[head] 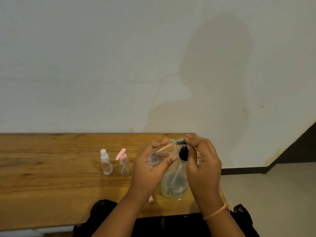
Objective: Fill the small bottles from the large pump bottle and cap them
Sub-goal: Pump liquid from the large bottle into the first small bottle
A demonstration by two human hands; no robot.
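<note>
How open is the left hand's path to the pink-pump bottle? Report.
Probably yes: the pink-pump bottle stands just beside the left hand, nothing between them. But that hand grips a small clear bottle and must set it down first.

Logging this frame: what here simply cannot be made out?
Head view only:
- Mouth and fill level of the small bottle: covered by fingers of the left hand, and blurred.
- Spout tip of the large bottle: under the right hand; any flow unseen.
- The pink piece: mostly behind the left wrist, identity unclear.
- Contents of the white-capped bottle and pink-capped bottle: too small, clear.
</note>
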